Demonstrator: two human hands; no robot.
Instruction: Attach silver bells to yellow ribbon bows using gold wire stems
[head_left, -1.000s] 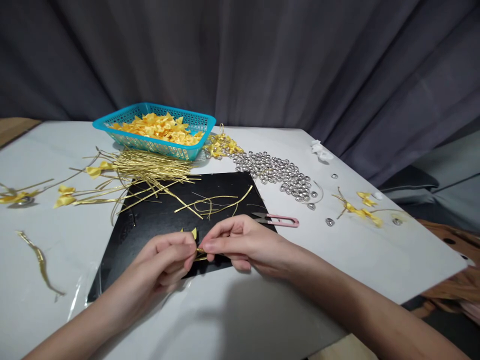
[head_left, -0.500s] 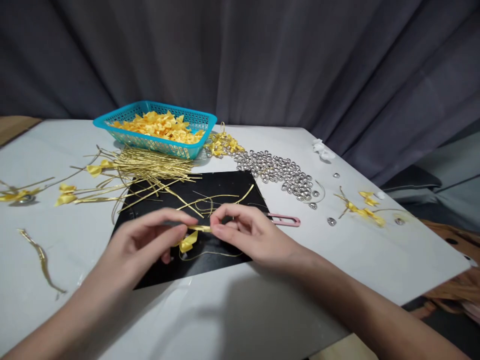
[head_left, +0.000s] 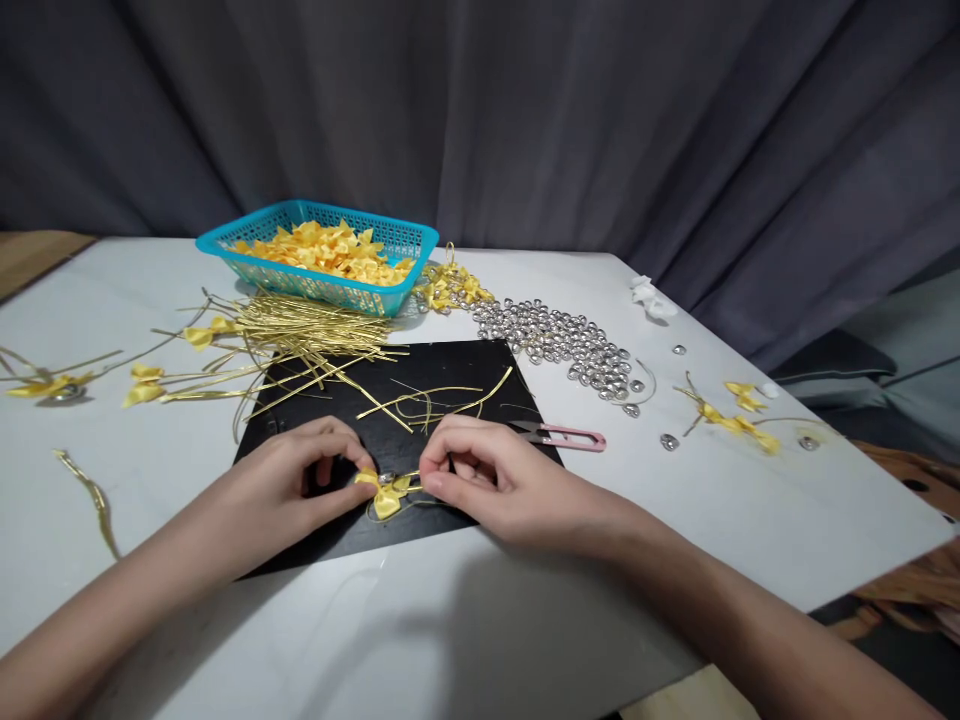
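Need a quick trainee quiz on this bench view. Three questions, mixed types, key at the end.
1. What do the fingers of the right hand pinch?
A) the crumpled white paper
B) gold strands
C) the grey curtain

2. Fill the gap: in the picture, the pile of silver pieces lies to the ____ of the blue basket.

3. True or false: the left hand has its fingers on a yellow bow.

Key: 1 B; 2 right; 3 true.
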